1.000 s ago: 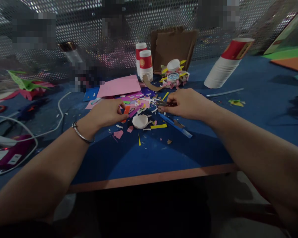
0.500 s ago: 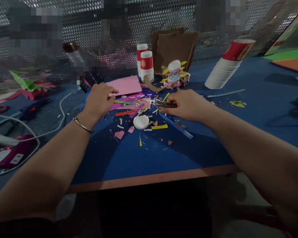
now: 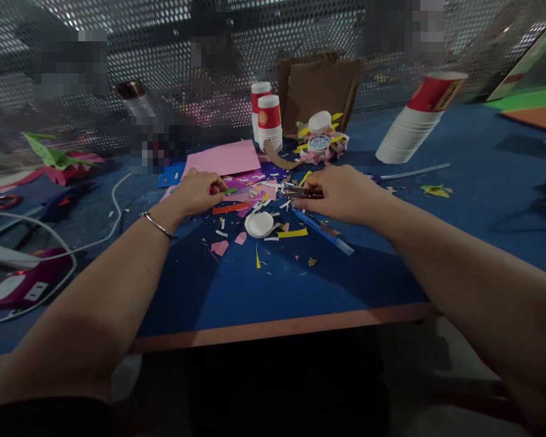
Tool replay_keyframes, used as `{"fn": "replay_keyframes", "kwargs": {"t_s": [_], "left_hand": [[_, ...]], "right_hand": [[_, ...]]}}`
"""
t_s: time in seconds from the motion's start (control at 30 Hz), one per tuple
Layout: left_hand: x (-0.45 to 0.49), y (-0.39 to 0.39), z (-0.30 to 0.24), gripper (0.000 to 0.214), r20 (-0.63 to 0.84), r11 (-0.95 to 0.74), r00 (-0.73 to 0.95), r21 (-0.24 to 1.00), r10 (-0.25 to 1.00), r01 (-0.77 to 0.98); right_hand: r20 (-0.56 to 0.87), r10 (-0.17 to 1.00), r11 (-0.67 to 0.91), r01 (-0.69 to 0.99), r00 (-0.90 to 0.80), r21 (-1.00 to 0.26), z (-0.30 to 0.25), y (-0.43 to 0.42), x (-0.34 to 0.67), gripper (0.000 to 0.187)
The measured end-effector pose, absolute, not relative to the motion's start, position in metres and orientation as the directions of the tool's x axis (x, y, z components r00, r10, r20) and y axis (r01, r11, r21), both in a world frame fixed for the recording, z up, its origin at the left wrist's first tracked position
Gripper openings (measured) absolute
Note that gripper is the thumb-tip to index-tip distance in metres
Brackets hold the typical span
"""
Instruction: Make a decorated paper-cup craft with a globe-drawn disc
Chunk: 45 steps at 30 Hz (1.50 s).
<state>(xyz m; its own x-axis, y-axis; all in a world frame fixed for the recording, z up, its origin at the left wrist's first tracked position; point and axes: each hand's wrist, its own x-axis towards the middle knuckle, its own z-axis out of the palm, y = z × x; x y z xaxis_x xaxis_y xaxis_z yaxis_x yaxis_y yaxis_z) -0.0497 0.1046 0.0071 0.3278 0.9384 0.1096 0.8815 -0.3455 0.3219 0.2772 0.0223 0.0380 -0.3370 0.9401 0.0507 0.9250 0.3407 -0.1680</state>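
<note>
My left hand (image 3: pixel 195 191), with a bangle on its wrist, is closed in a pinch at the left end of a green paper strip (image 3: pixel 230 190). My right hand (image 3: pixel 341 191) grips a pair of dark scissors (image 3: pixel 306 193), their blades pointing left over the paper scraps. Between the hands lie pink, purple, white and yellow cuttings, with an orange-red strip (image 3: pixel 231 208) among them. Nearer to me sits a white paper disc (image 3: pixel 259 224). A blue pen (image 3: pixel 325 232) lies just below my right hand. Behind my left hand is a pink sheet (image 3: pixel 222 158).
Red-and-white paper cups (image 3: pixel 269 121) stand at the back beside a decorated cup figure (image 3: pixel 320 139) and brown cardboard (image 3: pixel 321 91). A leaning cup stack (image 3: pixel 421 118) rises at right. A white cable (image 3: pixel 114 200) and a magenta device (image 3: pixel 25 282) lie left.
My left hand has come off the pink sheet, moving down and right to the green strip. The pink sheet's left end shows more. My right hand and the scissors have barely moved.
</note>
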Motion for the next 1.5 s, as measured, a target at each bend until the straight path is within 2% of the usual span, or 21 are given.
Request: {"fn": "replay_keyframes", "kwargs": {"t_s": [0.13,0.23,0.33,0.47,0.53,0.63,0.73,0.93,1.0,1.13,1.27,1.37,1.5], "left_hand": [[-0.053,0.104,0.008,0.017,0.116,-0.372,0.353,0.244,0.928,0.896],[-0.055,0.102,0.009,0.016,0.137,-0.343,0.316,0.272,0.939,0.899],[-0.053,0.098,0.012,0.018,0.155,-0.284,0.240,0.451,0.958,0.846],[-0.036,0.083,0.018,0.025,0.124,-0.178,0.134,0.814,0.983,0.552],[-0.022,0.069,0.023,0.022,0.102,-0.157,0.140,0.865,0.985,0.476],[0.000,0.046,0.029,0.018,-0.012,-0.029,0.181,0.974,0.983,0.223],[0.020,0.025,0.034,0.018,-0.052,0.023,0.244,0.992,0.968,0.121],[0.040,0.001,0.035,0.022,-0.140,0.139,0.390,0.990,0.910,0.029],[0.041,-0.002,0.034,0.026,-0.148,0.168,0.437,0.986,0.887,-0.007],[0.041,-0.005,0.033,0.028,-0.191,0.239,0.511,0.971,0.838,-0.028],[0.041,-0.006,0.032,0.019,-0.141,0.153,0.449,0.988,0.882,0.008],[0.042,-0.005,0.030,0.019,-0.108,0.128,0.380,0.991,0.919,-0.028],[0.045,-0.006,0.030,0.022,-0.070,0.096,0.299,0.993,0.952,-0.074]], "right_hand": [[0.048,0.938,0.345,0.920,-0.342,-0.184,0.037,0.022,0.278,0.036],[0.071,0.931,0.365,0.912,-0.358,-0.186,0.037,0.022,0.278,0.033],[0.097,0.928,0.372,0.904,-0.359,-0.210,0.038,0.021,0.278,0.030],[0.133,0.936,0.352,0.885,-0.327,-0.305,0.040,0.019,0.275,0.032],[0.140,0.936,0.352,0.855,-0.323,-0.380,0.040,0.018,0.274,0.035],[0.173,0.924,0.380,0.762,-0.341,-0.525,0.037,0.016,0.273,0.040],[0.234,0.910,0.410,0.659,-0.343,-0.631,0.033,0.015,0.271,0.044],[0.295,0.878,0.446,0.418,-0.378,-0.792,0.031,0.012,0.265,0.050],[0.299,0.867,0.451,0.373,-0.400,-0.811,0.033,0.010,0.264,0.048],[0.297,0.859,0.462,0.383,-0.417,-0.800,0.035,0.008,0.263,0.046],[0.291,0.862,0.461,0.403,-0.415,-0.791,0.036,0.006,0.263,0.053],[0.274,0.870,0.443,0.409,-0.409,-0.798,0.037,0.005,0.263,0.063],[0.281,0.858,0.441,0.337,-0.429,-0.832,0.034,0.005,0.262,0.066]]}}
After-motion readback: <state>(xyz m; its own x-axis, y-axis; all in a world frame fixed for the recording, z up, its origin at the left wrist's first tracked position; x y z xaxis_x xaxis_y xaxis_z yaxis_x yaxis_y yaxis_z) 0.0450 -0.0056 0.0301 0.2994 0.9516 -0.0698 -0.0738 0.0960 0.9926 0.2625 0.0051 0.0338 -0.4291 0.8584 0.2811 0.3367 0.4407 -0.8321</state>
